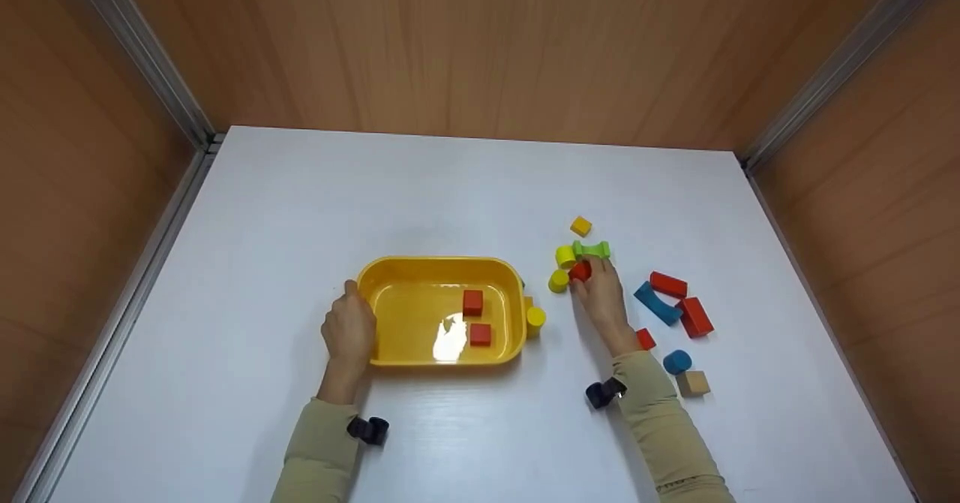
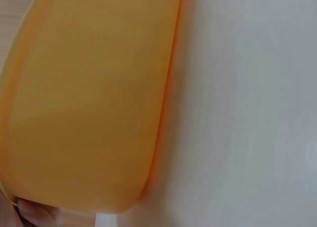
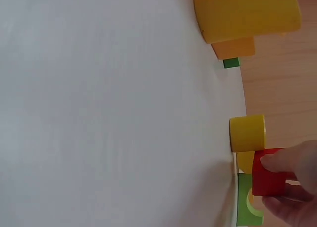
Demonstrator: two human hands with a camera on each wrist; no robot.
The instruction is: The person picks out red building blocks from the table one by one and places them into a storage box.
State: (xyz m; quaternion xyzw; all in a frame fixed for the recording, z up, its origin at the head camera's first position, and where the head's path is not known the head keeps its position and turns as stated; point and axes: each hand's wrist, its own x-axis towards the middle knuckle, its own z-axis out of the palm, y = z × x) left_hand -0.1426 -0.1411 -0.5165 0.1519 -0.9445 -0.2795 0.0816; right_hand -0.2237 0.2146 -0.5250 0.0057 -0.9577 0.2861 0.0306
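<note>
A yellow plastic tub (image 1: 420,293) stands on the white table with two red cubes (image 1: 472,302) inside. At its left end, my left hand (image 1: 349,329) grips the rim; the left wrist view shows fingers (image 2: 37,214) at the tub's edge. To the right of the tub, my right hand (image 1: 602,298) pinches a red block (image 3: 267,180) between thumb and fingers. Close by that block are two yellow cylinders (image 1: 559,281) and a green notched block (image 1: 592,249). How much of the red block's underside touches the table I cannot tell.
A yellow cube (image 1: 581,226) lies farther back. Another yellow cylinder (image 1: 535,321) stands against the tub's right side. Right of my right forearm lie red blocks (image 1: 696,317), a blue arch-shaped block (image 1: 658,304), a blue cylinder (image 1: 677,362) and a plain wooden cube (image 1: 693,384). Wooden walls (image 1: 480,52) enclose the table.
</note>
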